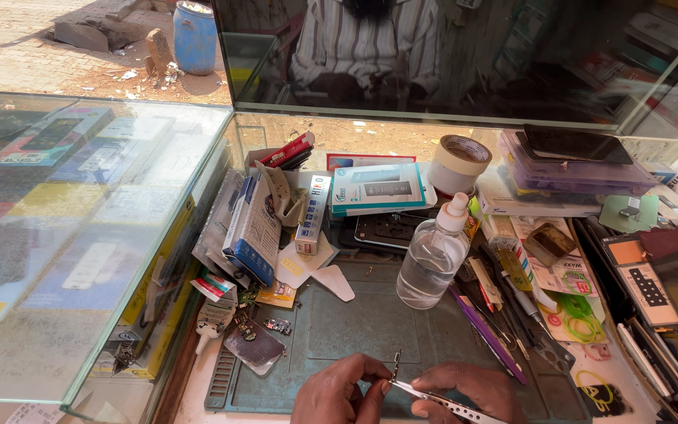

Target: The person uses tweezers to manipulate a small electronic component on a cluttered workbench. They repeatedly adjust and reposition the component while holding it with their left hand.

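Both my hands are low at the front edge of a blue-green work mat [355, 322]. My left hand [339, 390] pinches a tiny dark part [395, 366] between thumb and forefinger. My right hand [472, 389] holds thin metal tweezers [433, 399], whose tip meets the small part at my left fingertips. The lower parts of both hands are cut off by the frame's bottom edge.
A clear plastic bottle [433, 255] stands on the mat's far side. Small boxes [256, 224], a tape roll [458, 163], a phone frame [390, 230], hand tools [504, 314] and a small board [254, 345] crowd around. A glass counter [64, 235] is left. A seated person [366, 39] is behind glass.
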Tool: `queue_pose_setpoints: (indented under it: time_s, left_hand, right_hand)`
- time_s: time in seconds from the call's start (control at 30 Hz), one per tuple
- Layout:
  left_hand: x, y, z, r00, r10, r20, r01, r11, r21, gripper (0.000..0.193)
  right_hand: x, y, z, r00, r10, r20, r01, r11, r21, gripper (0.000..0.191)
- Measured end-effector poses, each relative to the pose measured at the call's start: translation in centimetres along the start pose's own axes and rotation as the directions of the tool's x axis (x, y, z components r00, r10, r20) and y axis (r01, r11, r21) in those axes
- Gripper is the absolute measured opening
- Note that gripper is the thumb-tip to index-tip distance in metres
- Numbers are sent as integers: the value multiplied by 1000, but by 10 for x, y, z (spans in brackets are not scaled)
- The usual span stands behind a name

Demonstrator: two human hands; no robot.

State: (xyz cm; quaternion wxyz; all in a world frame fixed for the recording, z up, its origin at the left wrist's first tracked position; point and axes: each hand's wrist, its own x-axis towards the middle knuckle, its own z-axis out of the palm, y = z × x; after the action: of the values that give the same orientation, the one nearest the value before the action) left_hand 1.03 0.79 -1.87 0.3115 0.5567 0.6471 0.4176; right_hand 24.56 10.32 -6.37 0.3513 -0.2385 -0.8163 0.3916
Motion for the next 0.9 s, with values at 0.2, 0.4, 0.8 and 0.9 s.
queue_pose_setpoints:
  time_s: [0.2,0.4,0.8,0.9]
  left_hand:
    - [3,-4,3,1000,-7,12,7,1000,16,12]
    - [3,-8,6,999,27,-36,-29,999,-42,8]
    - [2,-1,-1,999,-38,-4,38,999,-21,13]
    - [2,-5,2,1000,-15,3,15,1000,-23,11]
  right_hand:
    - [1,4,1,1000,11,2,-11,1000,6,28]
    - [0,2,1,1000,13,1,-13,1000,0,28]
    - [0,7,1,1000,0,-2,0,1000,21,28]
    - [0,8,0,1000,-14,6,14,1000,17,29]
